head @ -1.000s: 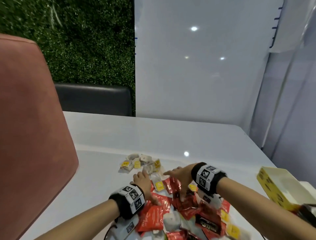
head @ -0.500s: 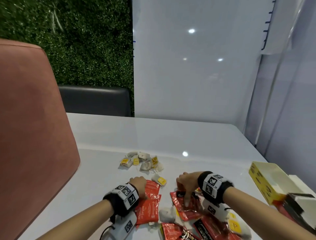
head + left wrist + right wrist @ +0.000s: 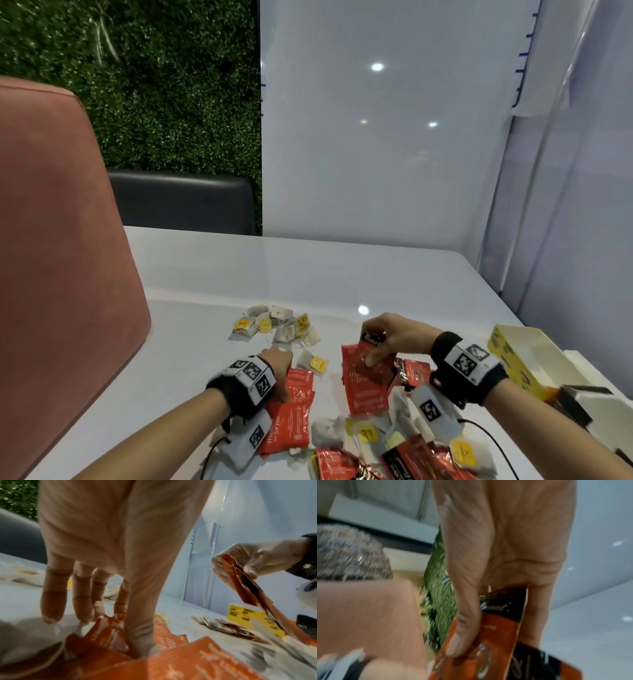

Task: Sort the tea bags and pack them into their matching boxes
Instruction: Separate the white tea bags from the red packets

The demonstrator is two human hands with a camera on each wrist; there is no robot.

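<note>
My left hand [image 3: 278, 368] reaches down onto a stack of red sachets [image 3: 295, 401]. In the left wrist view, my left hand [image 3: 111, 631] pinches the raised edge of one red sachet [image 3: 106, 627] between thumb and fingertips. My right hand [image 3: 378, 342] holds a few red sachets [image 3: 364, 377] fanned and lifted at one end, thumb on the front; in the right wrist view my right hand [image 3: 488, 635] pinches those red sachets [image 3: 501, 622]. White tea bags with yellow tags [image 3: 274, 325] lie grouped farther back. An open yellow box [image 3: 513, 356] stands at the right.
A mixed heap of red sachets, black-red sachets and white tea bags [image 3: 376, 445] lies near me. A dark box [image 3: 579, 401] sits beside the yellow one. A pink chair back [image 3: 61, 274] rises at the left of the white table [image 3: 308, 274].
Both hands drew back from the far side of the heap. My right hand picked up red sachets and raised them; my left hand settled on the red stack at the left.
</note>
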